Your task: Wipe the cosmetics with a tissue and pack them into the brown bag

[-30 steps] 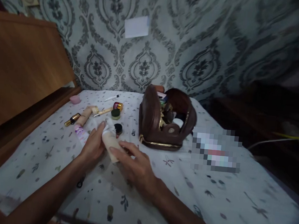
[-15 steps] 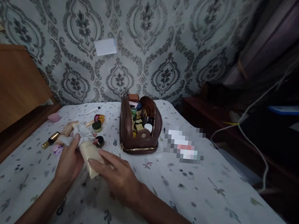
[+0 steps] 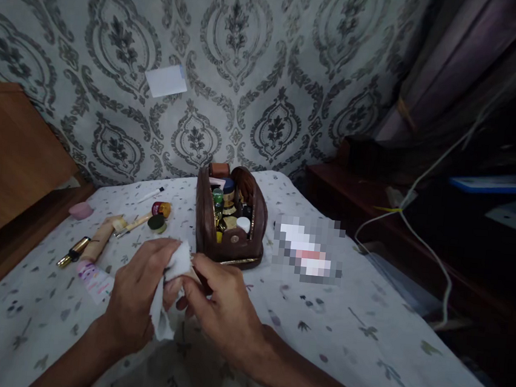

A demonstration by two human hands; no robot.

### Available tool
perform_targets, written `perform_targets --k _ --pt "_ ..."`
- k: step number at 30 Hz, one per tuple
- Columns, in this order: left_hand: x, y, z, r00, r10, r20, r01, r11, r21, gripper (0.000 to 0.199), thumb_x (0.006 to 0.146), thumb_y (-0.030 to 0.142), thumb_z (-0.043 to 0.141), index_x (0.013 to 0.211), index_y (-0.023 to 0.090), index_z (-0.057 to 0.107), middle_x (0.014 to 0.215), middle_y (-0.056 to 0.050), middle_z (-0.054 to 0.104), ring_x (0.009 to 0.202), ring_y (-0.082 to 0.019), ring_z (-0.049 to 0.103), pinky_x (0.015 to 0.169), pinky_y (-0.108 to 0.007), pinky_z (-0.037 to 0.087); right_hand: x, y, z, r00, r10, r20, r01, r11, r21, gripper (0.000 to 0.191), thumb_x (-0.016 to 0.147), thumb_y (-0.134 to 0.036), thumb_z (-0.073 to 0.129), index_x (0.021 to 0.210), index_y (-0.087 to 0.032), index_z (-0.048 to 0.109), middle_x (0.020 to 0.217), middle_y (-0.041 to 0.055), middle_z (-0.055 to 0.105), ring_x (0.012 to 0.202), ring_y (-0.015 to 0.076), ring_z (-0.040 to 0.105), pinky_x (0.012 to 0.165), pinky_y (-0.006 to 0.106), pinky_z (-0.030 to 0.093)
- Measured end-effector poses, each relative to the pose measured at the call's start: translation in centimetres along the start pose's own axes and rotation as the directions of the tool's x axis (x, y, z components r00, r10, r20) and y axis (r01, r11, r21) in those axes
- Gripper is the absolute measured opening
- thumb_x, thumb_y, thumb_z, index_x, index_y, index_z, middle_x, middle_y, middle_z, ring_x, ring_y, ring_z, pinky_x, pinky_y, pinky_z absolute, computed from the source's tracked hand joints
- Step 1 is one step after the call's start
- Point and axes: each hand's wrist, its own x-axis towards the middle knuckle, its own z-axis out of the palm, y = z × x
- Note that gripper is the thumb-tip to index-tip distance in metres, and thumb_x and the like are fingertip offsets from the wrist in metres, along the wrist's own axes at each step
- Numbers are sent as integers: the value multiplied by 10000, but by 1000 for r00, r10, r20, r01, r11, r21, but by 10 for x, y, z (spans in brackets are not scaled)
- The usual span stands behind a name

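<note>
A white cloth (image 3: 161, 315) hangs from my left hand (image 3: 137, 285), whose fingers are closed round it. My right hand (image 3: 223, 312) grips a pale tube (image 3: 190, 272), mostly hidden by the fingers and the cloth. Both hands meet in front of the open brown bag (image 3: 228, 248), which holds several jars and bottles. To the left on the sheet lie a beige tube (image 3: 99, 239), a gold and black bottle (image 3: 73, 252), a purple and white tube (image 3: 94, 280), a dark-lidded jar (image 3: 157, 223) and an amber jar (image 3: 161, 209).
A pink item (image 3: 81, 210) sits at the bed's left edge, near a wooden board (image 3: 14, 164). A white pen-like item (image 3: 151, 194) lies toward the wall. A blurred-out object is right of the bag, and a white cable (image 3: 433, 268) hangs farther right.
The pale tube has been turned and is now largely covered by my hands. My left hand and the cloth have moved right and down, uncovering the items at the left. The view has shifted slightly.
</note>
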Motion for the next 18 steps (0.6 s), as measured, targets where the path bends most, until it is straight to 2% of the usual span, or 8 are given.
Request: perform_targets --k 3,6,9,11,13,15,17,18 --pt "11 6 -2 998 20 53 -20 1000 -1 460 941 172 473 1394 218 410 1144 -130 631 1066 -265 611 859 -357 517 1 -1 -15 999 19 34 -21 998 65 213 916 -237 508 708 -202 478 644 -19 576 556 106 616 487 175 470" --pt "34 3 -4 992 -36 124 48 994 -99 316 961 209 442 1256 254 548 975 -79 673 876 -230 645 725 -326 518 2 -8 -41 999 32 36 -36 992 117 207 937 -324 552 784 -188 582 661 -11 597 568 114 631 494 185 503" --pt "69 -13 1 979 -126 158 150 977 -153 262 986 281 380 1045 240 632 803 -36 647 723 -198 609 631 -300 479 6 -19 -75 996 -35 -84 37 999 17 176 937 -345 590 885 -192 662 648 -4 648 540 119 631 493 197 521" --pt "95 -31 10 971 -146 191 165 982 -88 280 982 292 374 1054 200 628 884 -52 668 803 -201 627 680 -291 473 14 -25 -97 966 -119 -229 95 989 -115 158 929 -344 616 890 -208 686 644 -1 667 527 123 625 503 211 527" --pt "118 -48 23 962 -78 263 71 997 35 333 958 280 378 1194 177 589 1070 -90 672 937 -234 644 741 -303 472 27 -28 -117 906 -221 -361 146 964 -224 153 919 -358 636 892 -220 696 658 2 670 540 132 627 514 230 527" --pt "135 -62 37 923 -32 384 -37 985 171 375 943 280 394 1263 172 555 1155 -110 649 952 -259 653 724 -316 469 49 -26 -134 848 -304 -435 191 940 -283 173 910 -385 647 907 -220 700 688 4 667 561 141 633 528 249 527" --pt "147 -70 48 872 -26 488 -119 957 265 362 938 308 432 1247 164 553 1181 -124 637 940 -279 660 698 -327 474 76 -19 -148 828 -354 -435 227 921 -317 214 900 -415 654 888 -206 700 690 5 653 570 149 633 542 266 521" --pt "151 -73 53 853 -29 521 -146 945 292 344 937 318 450 1225 161 553 1190 -132 632 953 -289 662 701 -335 481 91 -14 -154 842 -354 -407 229 918 -325 234 897 -424 653 864 -196 698 683 6 645 574 154 635 552 275 518"
